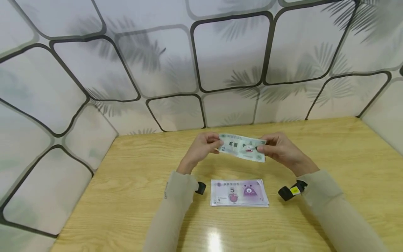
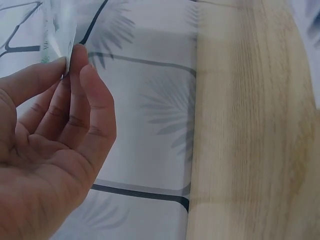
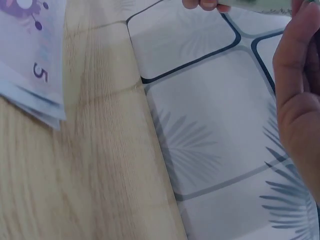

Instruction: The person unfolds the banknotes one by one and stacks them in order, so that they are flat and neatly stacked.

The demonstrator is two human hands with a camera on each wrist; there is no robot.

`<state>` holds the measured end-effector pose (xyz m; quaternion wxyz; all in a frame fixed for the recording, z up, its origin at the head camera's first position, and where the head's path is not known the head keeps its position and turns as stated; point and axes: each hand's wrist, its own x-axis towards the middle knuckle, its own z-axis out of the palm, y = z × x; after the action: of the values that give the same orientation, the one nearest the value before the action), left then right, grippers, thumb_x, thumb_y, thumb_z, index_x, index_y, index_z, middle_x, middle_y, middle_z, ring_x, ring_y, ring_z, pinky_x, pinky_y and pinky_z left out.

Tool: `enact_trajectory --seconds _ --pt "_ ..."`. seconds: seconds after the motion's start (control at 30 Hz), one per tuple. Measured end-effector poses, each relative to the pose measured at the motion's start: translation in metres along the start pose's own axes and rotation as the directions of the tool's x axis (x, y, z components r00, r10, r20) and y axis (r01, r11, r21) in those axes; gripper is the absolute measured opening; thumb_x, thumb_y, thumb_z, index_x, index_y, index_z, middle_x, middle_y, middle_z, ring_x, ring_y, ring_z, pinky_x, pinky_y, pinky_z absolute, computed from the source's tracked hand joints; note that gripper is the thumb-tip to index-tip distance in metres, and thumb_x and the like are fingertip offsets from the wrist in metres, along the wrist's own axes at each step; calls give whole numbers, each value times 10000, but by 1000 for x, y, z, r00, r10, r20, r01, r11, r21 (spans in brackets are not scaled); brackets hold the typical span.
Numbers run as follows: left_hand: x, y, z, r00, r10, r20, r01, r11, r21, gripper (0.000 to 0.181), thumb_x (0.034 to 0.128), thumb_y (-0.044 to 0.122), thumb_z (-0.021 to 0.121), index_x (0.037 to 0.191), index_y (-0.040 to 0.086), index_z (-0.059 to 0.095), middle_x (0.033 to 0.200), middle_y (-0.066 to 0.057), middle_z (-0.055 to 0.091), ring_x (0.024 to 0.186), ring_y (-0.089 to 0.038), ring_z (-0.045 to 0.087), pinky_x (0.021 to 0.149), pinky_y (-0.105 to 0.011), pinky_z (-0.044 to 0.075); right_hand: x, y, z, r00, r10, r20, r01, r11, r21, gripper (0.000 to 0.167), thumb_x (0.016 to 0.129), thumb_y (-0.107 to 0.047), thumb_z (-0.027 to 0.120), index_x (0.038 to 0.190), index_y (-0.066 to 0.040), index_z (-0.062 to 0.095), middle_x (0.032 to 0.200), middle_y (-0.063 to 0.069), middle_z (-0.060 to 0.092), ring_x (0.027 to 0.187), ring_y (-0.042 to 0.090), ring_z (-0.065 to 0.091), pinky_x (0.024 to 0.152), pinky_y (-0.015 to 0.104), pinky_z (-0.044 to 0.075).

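A pale green play banknote (image 1: 240, 147) with a 2 and a small monster on it is held up above the table, stretched between both hands. The left hand (image 1: 203, 147) pinches its left end between thumb and fingers, and the left wrist view shows that hand (image 2: 60, 125) gripping the note's edge (image 2: 61, 35). At the other end the right hand (image 1: 283, 150) pinches with its thumb in front. Below, on the table, lies a stack of purple play banknotes (image 1: 239, 193) marked 5, its edges slightly uneven; part of the stack (image 3: 35, 65) shows in the right wrist view.
The wooden table (image 1: 141, 196) runs back to a wall (image 1: 176, 112) patterned with dark outlines and grey palm leaves. Side panels rise at left and right. Black straps (image 1: 286, 192) sit at both wrists.
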<state>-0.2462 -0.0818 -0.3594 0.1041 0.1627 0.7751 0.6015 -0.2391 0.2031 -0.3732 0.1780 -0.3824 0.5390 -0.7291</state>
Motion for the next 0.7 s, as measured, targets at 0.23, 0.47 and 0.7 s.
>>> enact_trajectory --seconds 0.23,0.47,0.7 --pt "-10 3 -7 999 42 13 -42 999 33 87 1016 38 607 1021 -43 637 951 -97 647 852 -173 637 882 -550 556 2 -7 4 999 29 32 -27 998 -59 254 1025 30 549 1061 -91 769 952 0 718 758 58 589 615 206 483" --pt "-26 6 -13 996 69 62 -70 998 8 73 1012 -9 585 1001 -71 622 893 -79 636 797 -153 626 869 -610 539 -5 -8 11 990 103 -96 -113 988 -109 263 1018 54 547 1039 -109 752 983 30 733 833 112 680 692 238 566" --pt "-30 3 -12 997 62 47 -63 998 16 91 1014 10 594 1040 -71 628 935 -104 659 813 -146 639 857 -565 562 -4 -8 17 996 54 -73 -60 995 -79 249 1013 68 542 1043 -89 733 1006 42 735 877 118 693 721 231 571"
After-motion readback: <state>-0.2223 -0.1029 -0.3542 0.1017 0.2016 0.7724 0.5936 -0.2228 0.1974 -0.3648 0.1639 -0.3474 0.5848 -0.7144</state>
